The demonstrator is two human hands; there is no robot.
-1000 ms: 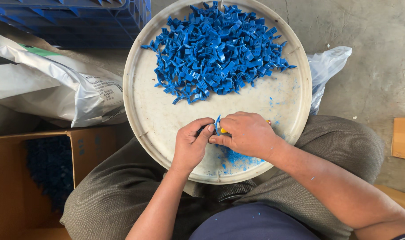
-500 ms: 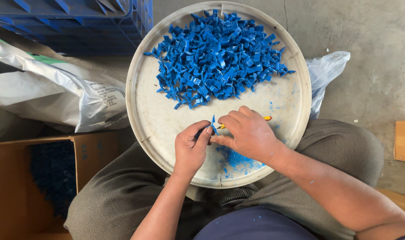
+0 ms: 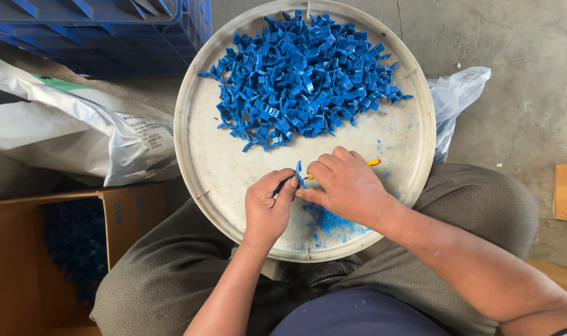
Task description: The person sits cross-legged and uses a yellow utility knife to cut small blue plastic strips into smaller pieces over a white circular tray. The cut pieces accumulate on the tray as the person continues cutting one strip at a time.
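Hands meet over the near half of a round pale tray (image 3: 202, 162) that rests on the seated person's lap. The left hand (image 3: 268, 208) curls inward, thumb and forefinger pinched on a small blue plastic piece (image 3: 299, 175) held just above the tray. The right hand (image 3: 348, 186) lies knuckles up beside it, fingers closed around a thin tool with a yellow and orange end (image 3: 373, 162) that pokes out past the knuckles; its tip meets the blue piece. Both forearms come up from the bottom edge, the right one from the lower right corner.

A heap of blue plastic pieces (image 3: 302, 81) fills the far half of the tray, and blue shavings (image 3: 330, 224) lie under the right hand. Left of the knees stands a cardboard box (image 3: 134, 211) holding more blue parts, behind it a white sack (image 3: 78, 143) and a blue crate (image 3: 103, 31). A clear plastic bag (image 3: 457, 93) lies on the concrete floor (image 3: 520, 81) at right.
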